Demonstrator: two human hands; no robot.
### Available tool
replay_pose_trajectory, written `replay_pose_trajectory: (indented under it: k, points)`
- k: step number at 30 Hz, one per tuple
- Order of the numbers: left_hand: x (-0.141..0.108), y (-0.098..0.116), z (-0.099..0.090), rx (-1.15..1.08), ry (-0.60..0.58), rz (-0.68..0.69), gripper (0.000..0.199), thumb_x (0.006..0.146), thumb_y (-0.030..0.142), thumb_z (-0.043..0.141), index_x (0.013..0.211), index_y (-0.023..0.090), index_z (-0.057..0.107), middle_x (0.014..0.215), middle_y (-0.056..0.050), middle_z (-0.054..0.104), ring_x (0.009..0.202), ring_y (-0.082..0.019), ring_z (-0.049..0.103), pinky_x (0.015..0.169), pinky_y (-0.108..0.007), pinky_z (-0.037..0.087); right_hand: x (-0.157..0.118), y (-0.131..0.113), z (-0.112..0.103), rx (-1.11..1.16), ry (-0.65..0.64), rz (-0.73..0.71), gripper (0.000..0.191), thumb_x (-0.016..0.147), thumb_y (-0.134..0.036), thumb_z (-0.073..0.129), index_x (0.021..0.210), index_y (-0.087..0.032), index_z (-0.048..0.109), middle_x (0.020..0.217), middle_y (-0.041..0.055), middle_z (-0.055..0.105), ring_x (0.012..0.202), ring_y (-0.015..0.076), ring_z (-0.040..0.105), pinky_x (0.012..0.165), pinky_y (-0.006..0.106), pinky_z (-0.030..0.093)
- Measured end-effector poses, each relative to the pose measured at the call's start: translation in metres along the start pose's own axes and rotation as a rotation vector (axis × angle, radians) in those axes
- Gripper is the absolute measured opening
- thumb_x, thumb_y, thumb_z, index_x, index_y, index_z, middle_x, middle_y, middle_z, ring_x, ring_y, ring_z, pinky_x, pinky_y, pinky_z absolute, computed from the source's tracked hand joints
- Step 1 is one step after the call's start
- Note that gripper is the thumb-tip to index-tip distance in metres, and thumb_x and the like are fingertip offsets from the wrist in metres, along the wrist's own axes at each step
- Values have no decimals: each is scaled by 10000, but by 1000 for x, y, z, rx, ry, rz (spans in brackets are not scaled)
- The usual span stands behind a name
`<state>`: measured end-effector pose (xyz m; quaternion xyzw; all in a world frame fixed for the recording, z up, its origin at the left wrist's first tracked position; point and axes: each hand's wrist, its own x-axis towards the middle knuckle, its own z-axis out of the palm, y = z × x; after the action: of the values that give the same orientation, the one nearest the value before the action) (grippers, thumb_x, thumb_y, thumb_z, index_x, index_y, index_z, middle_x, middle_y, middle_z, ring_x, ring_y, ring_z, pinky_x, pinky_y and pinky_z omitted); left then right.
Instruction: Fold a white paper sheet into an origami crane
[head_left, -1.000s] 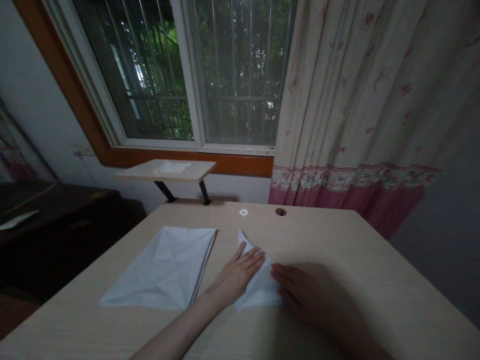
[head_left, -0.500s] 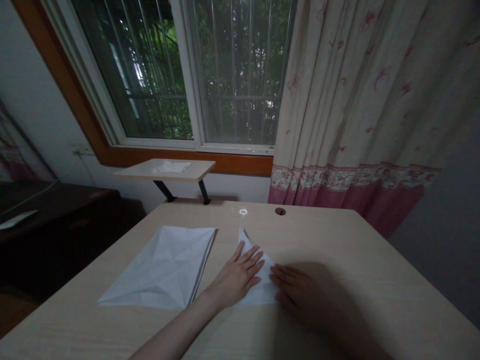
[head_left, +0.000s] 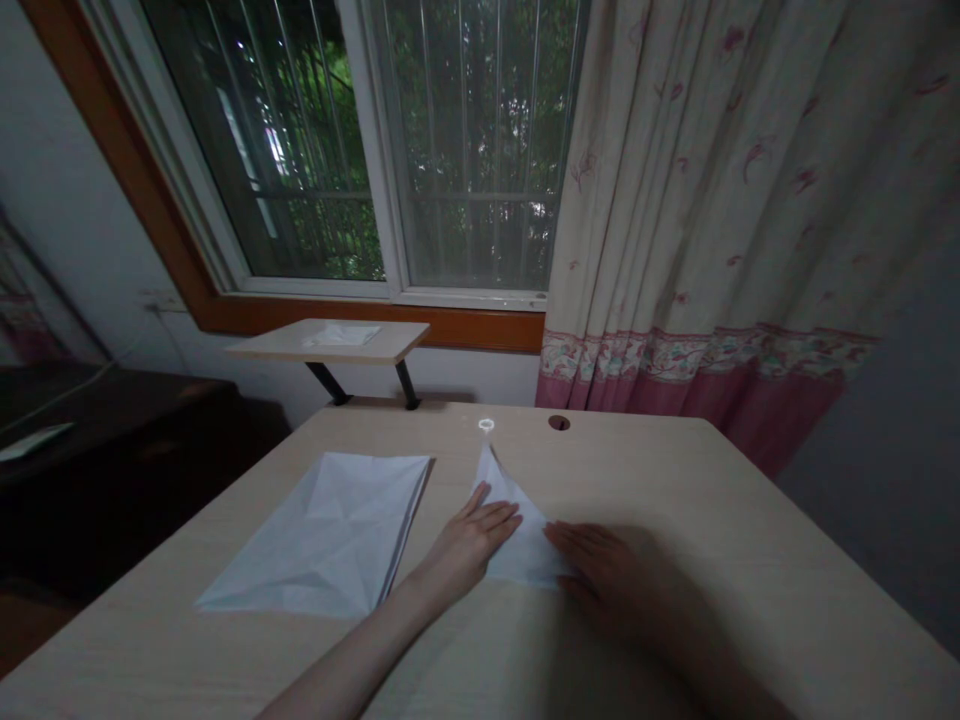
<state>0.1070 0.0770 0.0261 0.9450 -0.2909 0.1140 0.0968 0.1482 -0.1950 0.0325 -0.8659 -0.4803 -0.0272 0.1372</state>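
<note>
A white sheet folded to a triangle, paper or thin cloth, I cannot tell which, lies on the desk with its tip pointing away from me. My left hand rests on its left side, palm down with fingers stretched out. At the sheet's right edge is my right hand, flat and in shadow, its fingertips touching the edge. To the left lies a stack of larger creased white sheets, apart from both hands.
The light wood desk has a round cable hole near its back edge. A small raised shelf at the back left holds another white folded piece. Behind are a barred window and a curtain; a dark cabinet stands left.
The triangular sheet has shifted slightly away from me, its tip and near edge both farther up the desk. My left fingers have drawn back a little towards the left on it.
</note>
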Motion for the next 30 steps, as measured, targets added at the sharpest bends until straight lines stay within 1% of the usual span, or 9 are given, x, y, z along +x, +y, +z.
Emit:
replay_pose_trajectory:
  k: [6,9,12,18,21,24,26,28,30]
  points:
    - [0,-1,2,33,7,-87,665,758,-57,414,1360,202,526,1408,-87,559,1298,-205,526,1212,-519,195,1,5,-10,-37,65,31,479,865,-130,497,1337,-169,573,1304,93,640,1183,254,594,1055,446,452]
    - [0,-1,2,35,4,-104,643,771,-53,420,1347,209,537,1407,-79,562,1290,-203,532,1210,-509,208,0,14,-6,-44,45,76,514,826,-102,503,1324,-199,584,1294,92,646,1194,265,591,1059,469,438]
    - [0,-1,1,28,22,-104,617,798,-44,416,1342,218,541,1397,-69,572,1283,-195,538,1210,-504,209,-2,25,2,-37,52,144,497,833,-141,516,1320,-212,588,1288,104,648,1176,273,608,1031,469,458]
    - [1,1,0,3,55,-114,514,874,17,422,1325,223,558,1369,-76,596,1249,-207,566,1193,-523,241,-2,36,12,19,104,134,546,812,-84,460,1332,-210,574,1267,86,665,1120,252,643,988,441,490]
    - [1,0,2,-4,64,-121,477,895,54,442,1322,229,561,1366,-72,598,1245,-207,567,1194,-520,239,-3,38,11,18,126,158,540,821,-130,513,1353,-206,555,1230,93,683,1084,272,654,950,442,505]
    - [1,1,3,-13,66,-132,453,911,84,466,1327,234,559,1371,-67,594,1250,-200,559,1200,-507,226,-4,37,6,-9,159,124,504,871,-292,588,1364,-200,541,1204,110,687,1090,300,635,967,461,485]
    - [1,2,2,-27,78,-139,424,925,115,480,1321,240,567,1368,-58,598,1251,-201,553,1200,-507,222,-3,34,2,-4,175,62,472,911,-354,564,1355,-195,543,1185,114,685,1078,289,629,980,452,476]
    - [1,4,-1,-43,98,-143,375,941,167,495,1293,249,595,1340,-48,620,1255,-218,543,1195,-529,214,-1,29,0,12,180,11,399,958,-327,489,1332,-207,559,1202,108,670,1079,262,620,980,425,481]
    - [2,5,-4,-60,112,-146,334,951,220,508,1262,257,624,1300,-42,647,1254,-237,536,1191,-553,197,0,23,2,1,208,9,359,980,-263,430,1304,-226,581,1243,94,655,1123,247,601,1006,427,467]
